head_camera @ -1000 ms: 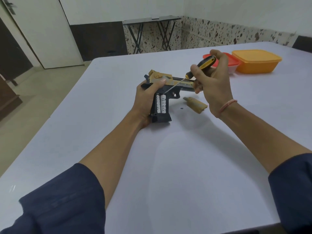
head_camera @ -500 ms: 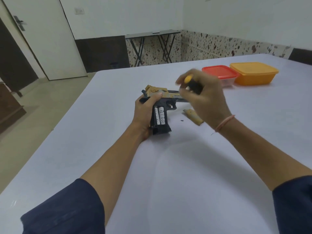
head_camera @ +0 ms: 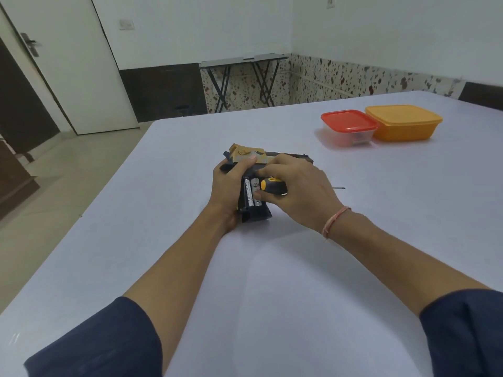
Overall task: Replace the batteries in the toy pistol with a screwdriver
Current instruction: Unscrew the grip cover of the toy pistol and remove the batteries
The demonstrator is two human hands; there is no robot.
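While the toy pistol [head_camera: 245, 155] lies side-up on the table [head_camera: 272, 268], the left hand [head_camera: 227, 183] clasps its grip from 9 o'clock. Two batteries [head_camera: 251, 194] sit exposed in the grip. From 3 o'clock the right hand [head_camera: 299, 191] clenches the screwdriver [head_camera: 272, 185], whose tip pokes out toward 3 o'clock. The hand's thumb and forefinger are at the batteries. A red-lidded box [head_camera: 348, 122] and an orange box [head_camera: 402, 123] stand side by side at 1 o'clock.

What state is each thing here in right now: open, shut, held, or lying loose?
toy pistol: gripped by the left hand, battery compartment open
batteries: two, seated in the open compartment
screwdriver: held in the right hand, tip pointing away from the pistol
red-lidded box: lid on
orange box: lid on
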